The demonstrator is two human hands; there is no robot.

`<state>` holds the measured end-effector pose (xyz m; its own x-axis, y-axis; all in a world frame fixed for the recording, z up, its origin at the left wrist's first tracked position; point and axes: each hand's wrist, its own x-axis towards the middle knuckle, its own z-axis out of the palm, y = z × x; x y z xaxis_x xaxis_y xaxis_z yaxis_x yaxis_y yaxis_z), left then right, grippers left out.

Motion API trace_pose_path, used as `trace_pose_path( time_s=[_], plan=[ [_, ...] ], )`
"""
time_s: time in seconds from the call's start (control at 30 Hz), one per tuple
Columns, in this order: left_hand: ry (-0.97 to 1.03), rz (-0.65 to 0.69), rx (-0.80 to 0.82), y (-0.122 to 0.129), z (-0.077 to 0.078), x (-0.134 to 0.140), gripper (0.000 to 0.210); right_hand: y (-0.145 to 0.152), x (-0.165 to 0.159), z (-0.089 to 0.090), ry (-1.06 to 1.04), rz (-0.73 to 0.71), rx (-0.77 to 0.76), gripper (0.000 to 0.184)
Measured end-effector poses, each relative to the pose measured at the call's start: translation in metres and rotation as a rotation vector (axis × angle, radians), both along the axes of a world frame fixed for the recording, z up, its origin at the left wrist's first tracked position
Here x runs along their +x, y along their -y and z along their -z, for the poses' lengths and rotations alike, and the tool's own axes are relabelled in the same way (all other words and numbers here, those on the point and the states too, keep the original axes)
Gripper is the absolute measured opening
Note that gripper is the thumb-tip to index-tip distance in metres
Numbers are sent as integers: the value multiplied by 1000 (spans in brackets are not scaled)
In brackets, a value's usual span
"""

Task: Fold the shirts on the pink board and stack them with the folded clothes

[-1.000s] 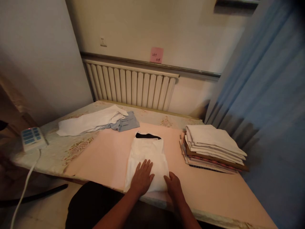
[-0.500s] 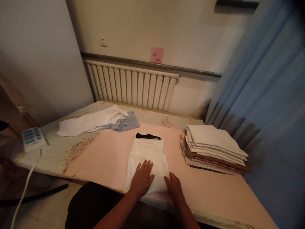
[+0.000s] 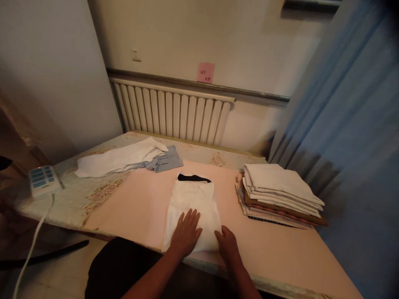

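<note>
A folded white garment [image 3: 193, 199] lies flat on the pink cloth in front of me, with a black opening or lining [image 3: 193, 178] showing at its far end. My left hand [image 3: 186, 233] rests palm down on its near half, fingers stretched out. At the near right edge, my right hand [image 3: 228, 243] pinches the fabric, thumb on top and the other fingers curled, their tips partly hidden.
A stack of folded cloths [image 3: 280, 187] stands on the right of the pink cloth [image 3: 137, 199]. Loose white fabric [image 3: 118, 160] and blue-grey fabric [image 3: 168, 160] lie back left. A power strip [image 3: 43, 180] with a white cord sits at the left. Behind the table is a radiator [image 3: 174, 110]; a blue curtain [image 3: 349, 137] hangs at right.
</note>
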<state>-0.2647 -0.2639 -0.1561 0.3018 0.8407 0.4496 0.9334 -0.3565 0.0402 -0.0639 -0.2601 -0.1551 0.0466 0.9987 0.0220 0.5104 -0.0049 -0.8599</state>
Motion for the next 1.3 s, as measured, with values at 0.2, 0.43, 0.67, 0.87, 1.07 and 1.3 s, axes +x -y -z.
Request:
trace_pose_path(
  time_s=[0.2,0.43,0.67,0.87,1.07,1.3],
  plan=[
    [-2,4,-6,0,0,0,52,-1,1,3,-9,-12,-14,21],
    [-15,-1,6,-1,2,0,51,-1,2,2,-4,-14,-5,21],
    [-27,-3,37,-1,2,0,51,-2,2,7,-22,-24,2,22],
    [-32,-1,36,-2,3,-1,52,-2,2,6,-12,-26,-3,22],
    [-35,0,20,-2,4,-1,51,0,1,2,-23,-19,-2,21],
    [-11,4,8,-2,5,0,52,-1,1,4,-15,-10,4,20]
  ],
)
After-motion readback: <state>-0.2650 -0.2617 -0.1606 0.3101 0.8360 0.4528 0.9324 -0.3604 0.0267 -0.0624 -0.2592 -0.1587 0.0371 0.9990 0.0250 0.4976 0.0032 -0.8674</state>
